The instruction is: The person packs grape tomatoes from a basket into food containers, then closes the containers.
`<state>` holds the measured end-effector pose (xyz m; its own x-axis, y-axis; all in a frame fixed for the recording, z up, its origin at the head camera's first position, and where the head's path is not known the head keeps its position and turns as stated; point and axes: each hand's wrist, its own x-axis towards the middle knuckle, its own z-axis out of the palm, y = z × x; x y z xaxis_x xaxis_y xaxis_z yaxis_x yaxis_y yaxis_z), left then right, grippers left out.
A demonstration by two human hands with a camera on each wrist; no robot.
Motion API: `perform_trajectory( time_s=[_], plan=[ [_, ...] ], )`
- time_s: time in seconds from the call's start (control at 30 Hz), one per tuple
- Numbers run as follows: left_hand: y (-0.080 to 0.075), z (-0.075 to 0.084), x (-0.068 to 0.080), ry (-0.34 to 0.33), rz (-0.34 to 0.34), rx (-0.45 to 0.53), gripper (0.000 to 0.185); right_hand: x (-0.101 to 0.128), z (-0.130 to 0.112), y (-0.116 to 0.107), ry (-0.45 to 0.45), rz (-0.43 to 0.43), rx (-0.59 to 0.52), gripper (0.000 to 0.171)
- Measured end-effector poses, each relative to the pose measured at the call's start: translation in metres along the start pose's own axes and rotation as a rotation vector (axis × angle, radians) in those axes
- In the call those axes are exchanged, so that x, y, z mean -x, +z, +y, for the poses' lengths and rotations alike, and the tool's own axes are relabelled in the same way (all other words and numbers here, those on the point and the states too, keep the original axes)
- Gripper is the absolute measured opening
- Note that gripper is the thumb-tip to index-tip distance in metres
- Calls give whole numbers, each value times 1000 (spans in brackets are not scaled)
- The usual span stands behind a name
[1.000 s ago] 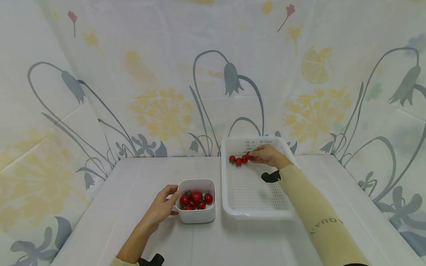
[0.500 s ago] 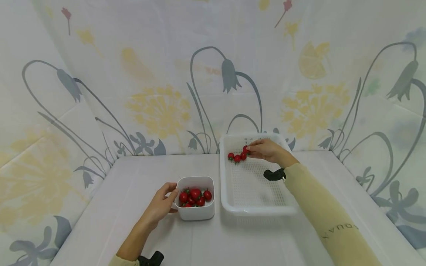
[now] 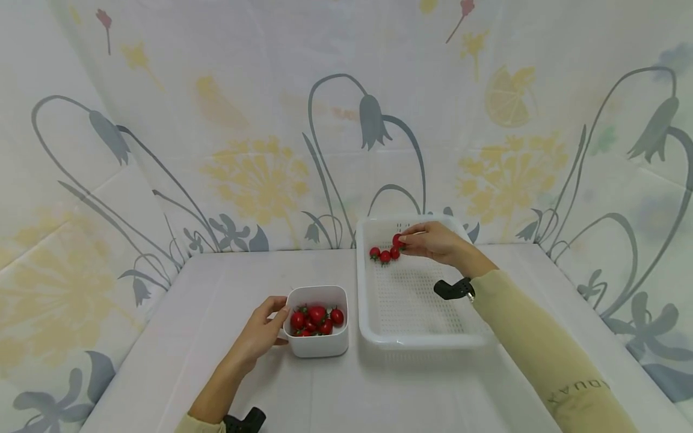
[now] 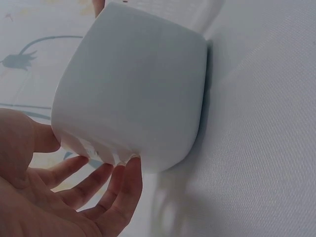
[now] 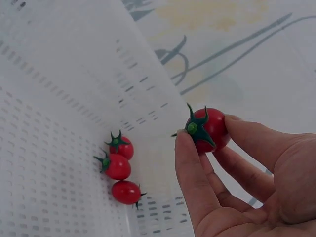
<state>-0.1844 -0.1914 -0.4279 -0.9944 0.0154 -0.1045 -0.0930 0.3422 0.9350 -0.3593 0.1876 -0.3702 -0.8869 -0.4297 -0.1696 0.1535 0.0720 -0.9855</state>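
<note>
While my right hand (image 3: 435,242) pinches one cherry tomato (image 5: 207,129) between thumb and fingertips, holding it just above the far end of the white perforated tray (image 3: 373,328), my left hand (image 3: 260,334) cups the near left side of the small white tub (image 3: 316,347), thumb at the rim and fingers curled round the wall. In the left wrist view my fingers (image 4: 116,190) wrap under the tub's rounded corner. Three more tomatoes (image 3: 384,255) lie in a short row on the tray floor, close to its back wall and just beside the one I hold; in the right wrist view they sit touching or nearly touching one another. The tub holds a heap of red tomatoes (image 3: 316,319) with green stalks.

On my pale yellow right sleeve (image 3: 547,361) there is grey lettering, upside down to me; it reads roughly "AUQA", but I cannot make it out for certain. A black strap piece (image 3: 453,289) sits at that wrist, another (image 3: 243,419) at my left.

The tub and the tray stand just beside each other on a table covered with a white cloth (image 3: 216,300). Behind and to both sides hangs a pale backdrop (image 3: 260,180) printed with grey bellflowers, yellow dandelion heads, a lemon slice and small pink blooms.
</note>
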Motion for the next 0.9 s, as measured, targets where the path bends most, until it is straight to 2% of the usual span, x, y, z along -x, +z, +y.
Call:
perform_trajectory(
  time_s=[0.4, 0.8, 0.9],
  plan=[
    [0, 2, 1, 0, 5, 1, 36, 21, -11, 22, -31, -39, 32, 31],
    [0, 2, 2, 13, 3, 2, 35, 40, -16, 42, -85, -118, 55, 34],
    [0, 2, 2, 15, 2, 2, 35, 45, -16, 49, -103, -136, 91, 33]
  ],
)
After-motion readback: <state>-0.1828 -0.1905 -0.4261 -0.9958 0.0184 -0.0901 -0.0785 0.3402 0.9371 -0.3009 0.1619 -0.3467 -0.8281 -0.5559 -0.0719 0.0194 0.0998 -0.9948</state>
